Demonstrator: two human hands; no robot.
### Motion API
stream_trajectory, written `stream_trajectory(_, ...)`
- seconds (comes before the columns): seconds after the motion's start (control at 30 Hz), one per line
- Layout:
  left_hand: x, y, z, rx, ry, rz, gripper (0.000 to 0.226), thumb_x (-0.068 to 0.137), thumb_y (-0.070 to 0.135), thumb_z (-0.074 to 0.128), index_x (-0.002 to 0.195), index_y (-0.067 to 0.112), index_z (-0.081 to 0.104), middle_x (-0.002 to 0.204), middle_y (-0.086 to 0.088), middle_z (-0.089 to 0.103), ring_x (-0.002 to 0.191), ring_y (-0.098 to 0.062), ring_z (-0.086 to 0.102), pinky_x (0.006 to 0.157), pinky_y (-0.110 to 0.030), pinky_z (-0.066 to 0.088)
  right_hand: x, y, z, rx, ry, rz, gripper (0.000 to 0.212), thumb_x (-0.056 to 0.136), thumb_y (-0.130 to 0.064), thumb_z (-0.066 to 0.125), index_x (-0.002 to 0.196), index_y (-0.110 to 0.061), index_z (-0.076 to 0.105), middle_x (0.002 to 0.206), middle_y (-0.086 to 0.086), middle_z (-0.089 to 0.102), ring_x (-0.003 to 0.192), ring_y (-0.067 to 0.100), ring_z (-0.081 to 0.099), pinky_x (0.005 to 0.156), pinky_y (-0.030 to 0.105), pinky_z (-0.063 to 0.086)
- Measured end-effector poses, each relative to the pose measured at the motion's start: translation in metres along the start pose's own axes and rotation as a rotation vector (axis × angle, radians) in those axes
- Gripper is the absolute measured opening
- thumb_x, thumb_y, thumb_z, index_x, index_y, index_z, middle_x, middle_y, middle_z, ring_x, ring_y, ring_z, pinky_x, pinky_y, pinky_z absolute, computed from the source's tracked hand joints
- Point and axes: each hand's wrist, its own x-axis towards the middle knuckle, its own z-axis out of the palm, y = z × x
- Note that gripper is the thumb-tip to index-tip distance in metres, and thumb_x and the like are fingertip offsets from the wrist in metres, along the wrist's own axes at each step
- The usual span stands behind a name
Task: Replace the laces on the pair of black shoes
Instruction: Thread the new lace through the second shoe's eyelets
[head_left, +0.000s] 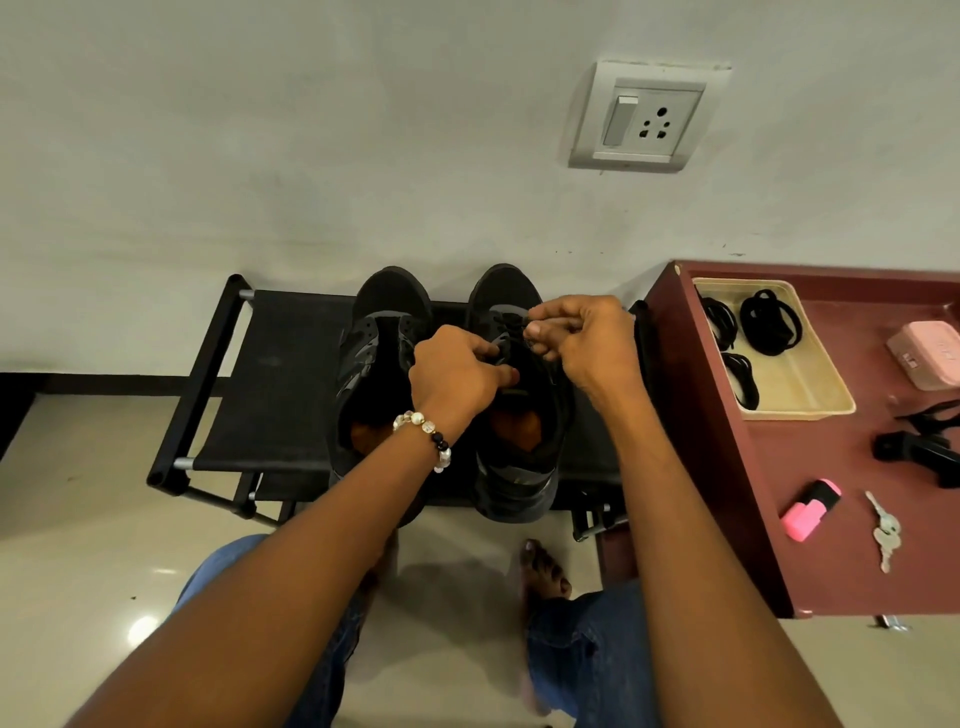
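Two black shoes stand side by side on a black fabric rack (280, 364), toes toward the wall. The left shoe (382, 332) has open eyelets and I see no lace in it. Both my hands work over the right shoe (511, 457). My left hand (457, 371), with a bead bracelet on its wrist, grips the shoe's lacing area near the tongue. My right hand (582, 338) pinches a black lace (506, 325) just above the eyelets. Black laces (769, 322) lie coiled in a beige tray (810, 384) to the right.
A maroon table (727, 467) stands close on the right, with a pink highlighter (810, 509), keys (885, 535), a pink case (927, 358) and a black object (919, 452). A wall socket (647, 117) is above. My knees and a bare foot (545, 571) are below the rack.
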Motion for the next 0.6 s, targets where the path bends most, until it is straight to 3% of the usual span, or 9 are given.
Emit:
stream_trajectory(0.13, 0.002, -0.001, -0.003, -0.021, -0.005, -0.014, 0.033, 0.072, 0.026, 0.084, 0.104, 0.022, 0.075, 0.098, 0.000, 0.072, 0.091, -0.017, 0.066, 0.077, -0.032, 0.056, -0.004, -0.004, 0.004, -0.332, -0.063, -0.137, 0.007, 0.085, -0.010, 0.073, 0.090, -0.008, 0.077, 0.080, -0.004, 0.067, 0.074, 0.005, 0.060, 0.067, 0.010, 0.043)
stream_trajectory(0.27, 0.004, -0.001, -0.003, -0.059, -0.005, -0.031, 0.031, 0.073, 0.024, 0.084, 0.103, 0.022, 0.075, 0.098, 0.000, 0.072, 0.089, -0.016, 0.066, 0.078, -0.033, 0.058, -0.002, -0.004, 0.011, -0.531, -0.149, -0.120, 0.012, 0.091, -0.018, 0.066, 0.087, -0.009, 0.072, 0.088, 0.006, 0.067, 0.083, 0.019, 0.062, 0.070, 0.023, 0.043)
stream_trajectory(0.37, 0.005, -0.002, -0.003, -0.066, 0.000, -0.030, 0.031, 0.074, 0.024, 0.083, 0.103, 0.023, 0.075, 0.099, 0.000, 0.072, 0.090, -0.015, 0.067, 0.079, -0.033, 0.058, -0.002, -0.004, 0.015, -0.656, -0.238, -0.146, 0.017, 0.095, -0.019, 0.056, 0.095, -0.005, 0.065, 0.104, 0.014, 0.058, 0.092, 0.028, 0.057, 0.077, 0.035, 0.049)
stream_trajectory(0.6, 0.008, -0.004, -0.003, -0.127, -0.039, -0.057, 0.028, 0.073, 0.018, 0.082, 0.100, 0.022, 0.075, 0.094, 0.000, 0.072, 0.083, -0.017, 0.068, 0.072, -0.038, 0.061, -0.001, 0.001, 0.019, -0.709, -0.305, -0.163, 0.011, 0.093, -0.018, 0.052, 0.087, -0.010, 0.056, 0.106, 0.015, 0.049, 0.090, 0.027, 0.051, 0.076, 0.038, 0.048)
